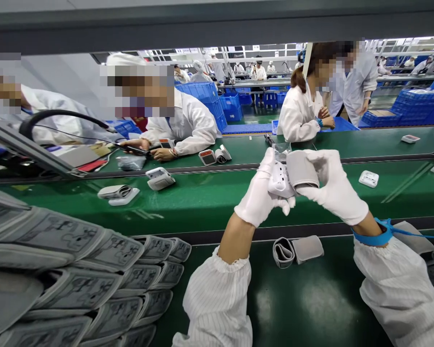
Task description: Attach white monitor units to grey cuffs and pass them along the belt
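White gloves cover both of my hands, which are raised over the green conveyor belt [202, 197]. My left hand [258, 195] is closed around a white blood pressure monitor [280, 180], its back side turned towards me. A rolled grey cuff [302, 168] sits in the grip of my right hand [334, 185], thumb below and fingers over the top. Cuff and monitor meet edge to edge; whether they are joined I cannot tell. Below my hands, two more grey cuffs [308, 249] lie on the green bench [282, 299].
Stacked grey cuffs [104, 279] fill the left side of the bench. Monitors with cuffs [160, 179] and a bare white monitor [369, 179] lie on the belt. Across it, a co-worker in white [188, 120] handles a monitor. A blue wrist strap [374, 235] trails a cord rightward.
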Demonstrator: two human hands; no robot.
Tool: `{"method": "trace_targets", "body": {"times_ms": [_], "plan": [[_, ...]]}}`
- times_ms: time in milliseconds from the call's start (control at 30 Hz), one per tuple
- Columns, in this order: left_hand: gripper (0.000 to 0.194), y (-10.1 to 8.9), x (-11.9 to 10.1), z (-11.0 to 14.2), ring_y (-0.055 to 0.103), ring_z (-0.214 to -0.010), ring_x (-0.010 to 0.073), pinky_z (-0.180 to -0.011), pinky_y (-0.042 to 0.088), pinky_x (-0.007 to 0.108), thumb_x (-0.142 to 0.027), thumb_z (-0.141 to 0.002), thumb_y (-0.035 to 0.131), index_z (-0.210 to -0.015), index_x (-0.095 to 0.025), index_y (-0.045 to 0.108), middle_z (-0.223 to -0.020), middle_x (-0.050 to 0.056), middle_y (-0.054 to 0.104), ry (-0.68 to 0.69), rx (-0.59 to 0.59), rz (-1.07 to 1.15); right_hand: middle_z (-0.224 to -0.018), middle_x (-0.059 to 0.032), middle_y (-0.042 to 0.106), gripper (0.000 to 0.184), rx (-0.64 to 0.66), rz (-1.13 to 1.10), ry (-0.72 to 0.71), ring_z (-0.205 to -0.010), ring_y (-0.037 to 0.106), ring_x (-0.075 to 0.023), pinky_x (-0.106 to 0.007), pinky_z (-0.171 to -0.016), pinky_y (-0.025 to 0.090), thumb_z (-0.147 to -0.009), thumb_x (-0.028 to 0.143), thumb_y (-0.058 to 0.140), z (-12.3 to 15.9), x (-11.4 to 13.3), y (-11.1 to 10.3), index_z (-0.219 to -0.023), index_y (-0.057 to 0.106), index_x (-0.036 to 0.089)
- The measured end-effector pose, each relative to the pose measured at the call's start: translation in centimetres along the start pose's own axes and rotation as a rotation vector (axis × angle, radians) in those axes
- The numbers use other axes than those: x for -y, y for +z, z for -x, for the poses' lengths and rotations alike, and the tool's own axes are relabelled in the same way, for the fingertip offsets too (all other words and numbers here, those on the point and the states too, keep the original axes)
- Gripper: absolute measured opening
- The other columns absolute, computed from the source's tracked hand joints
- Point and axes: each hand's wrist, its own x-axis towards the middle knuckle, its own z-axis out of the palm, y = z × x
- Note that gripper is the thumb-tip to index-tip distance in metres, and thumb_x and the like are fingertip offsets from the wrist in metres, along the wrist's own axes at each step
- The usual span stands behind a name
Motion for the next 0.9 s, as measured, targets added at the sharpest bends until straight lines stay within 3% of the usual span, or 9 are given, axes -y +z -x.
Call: {"method": "trace_targets", "body": {"times_ms": [133, 200, 333, 467, 533, 667, 733, 833, 900], "plan": [[0.082, 0.6, 0.2, 0.7, 0.059, -0.040, 0.0200, -0.030, 0.043, 0.027, -0.087, -0.092, 0.036, -0.097, -0.014, 0.073, -0.058, 0.008, 0.063, 0.076, 0.006, -0.050, -0.147, -0.0121, 0.059, 0.105, 0.102, -0.087, 0.039, -0.138, 0.060, -0.0320, -0.049, -0.117, 0.051, -0.074, 0.060, 0.090, -0.2, 0.4, -0.9, -0.157, 0.033, 0.031], [0.084, 1.1, 0.3, 1.0, 0.058, -0.039, 0.0190, -0.029, 0.042, 0.026, -0.087, -0.093, 0.032, -0.091, -0.014, 0.072, -0.058, 0.009, 0.062, 0.092, 0.010, -0.079, -0.156, -0.0118, 0.054, 0.111, 0.088, -0.088, 0.051, -0.145, 0.054, -0.0349, -0.051, -0.122, 0.047, -0.073, 0.071, 0.086, -0.1, 0.0, -0.5, -0.162, 0.032, 0.031], [0.089, 1.8, 0.3, 1.1, 0.056, -0.038, 0.0179, -0.029, 0.040, 0.025, -0.088, -0.093, 0.025, -0.086, -0.013, 0.072, -0.053, 0.008, 0.057, 0.091, -0.012, -0.059, -0.165, -0.0086, 0.046, 0.100, -0.048, -0.139, -0.009, -0.152, 0.046, -0.0356, -0.051, -0.126, 0.042, -0.080, 0.084, 0.069, 0.4, -1.3, 1.5, -0.160, 0.040, 0.031], [0.088, 1.8, 0.4, 0.8, 0.053, -0.036, 0.0167, -0.029, 0.039, 0.023, -0.087, -0.094, 0.021, -0.093, -0.015, 0.072, -0.050, 0.005, 0.053, 0.074, -0.042, -0.037, -0.158, -0.0105, 0.052, 0.081, -0.167, -0.008, -0.136, -0.148, 0.049, -0.0363, -0.053, -0.127, 0.040, -0.088, 0.075, 0.069, 0.7, -1.3, 2.3, -0.152, 0.051, 0.029], [0.086, 1.5, 0.4, 0.7, 0.053, -0.037, 0.0168, -0.029, 0.040, 0.024, -0.087, -0.094, 0.022, -0.091, -0.016, 0.072, -0.050, 0.005, 0.054, 0.082, -0.051, -0.072, -0.156, -0.0116, 0.054, 0.077, -0.114, 0.097, -0.146, -0.147, 0.051, -0.0373, -0.054, -0.126, 0.041, -0.089, 0.071, 0.070, 0.7, -0.6, 1.7, -0.150, 0.054, 0.028], [0.075, 1.0, 0.3, 0.8, 0.054, -0.037, 0.0162, -0.029, 0.041, 0.023, -0.083, -0.096, 0.033, -0.078, -0.018, 0.067, -0.050, 0.005, 0.053, 0.108, -0.047, -0.183, -0.167, -0.0058, 0.041, 0.083, 0.142, 0.216, -0.105, -0.154, 0.041, -0.0348, -0.055, -0.129, 0.037, -0.095, 0.057, 0.070, 0.6, 1.5, -0.4, -0.165, 0.032, 0.035], [0.073, 0.9, 0.2, 1.0, 0.054, -0.038, 0.0162, -0.030, 0.041, 0.023, -0.082, -0.095, 0.039, -0.069, -0.018, 0.062, -0.050, 0.006, 0.053, 0.117, -0.036, -0.230, -0.166, -0.0038, 0.042, 0.077, 0.206, 0.290, -0.117, -0.154, 0.040, -0.0349, -0.055, -0.130, 0.035, -0.095, 0.050, 0.072, 0.6, 2.3, -1.1, -0.163, 0.039, 0.038], [0.078, 1.2, 0.1, 1.3, 0.055, -0.038, 0.0163, -0.031, 0.040, 0.023, -0.084, -0.095, 0.035, -0.063, -0.017, 0.059, -0.050, 0.007, 0.054, 0.114, 0.012, -0.214, -0.152, -0.0066, 0.056, 0.062, 0.120, 0.270, -0.140, -0.146, 0.050, -0.0376, -0.057, -0.127, 0.039, -0.090, 0.053, 0.077, 0.6, 2.3, -1.1, -0.147, 0.059, 0.034], [0.082, 1.6, 0.1, 1.3, 0.055, -0.038, 0.0160, -0.031, 0.039, 0.023, -0.083, -0.097, 0.026, -0.065, -0.016, 0.060, -0.050, 0.007, 0.054, 0.103, 0.024, -0.184, -0.147, -0.0074, 0.060, 0.066, -0.005, 0.163, -0.155, -0.143, 0.053, -0.0392, -0.059, -0.126, 0.040, -0.087, 0.064, 0.077, 0.5, 1.5, -0.7, -0.143, 0.061, 0.033]]}}
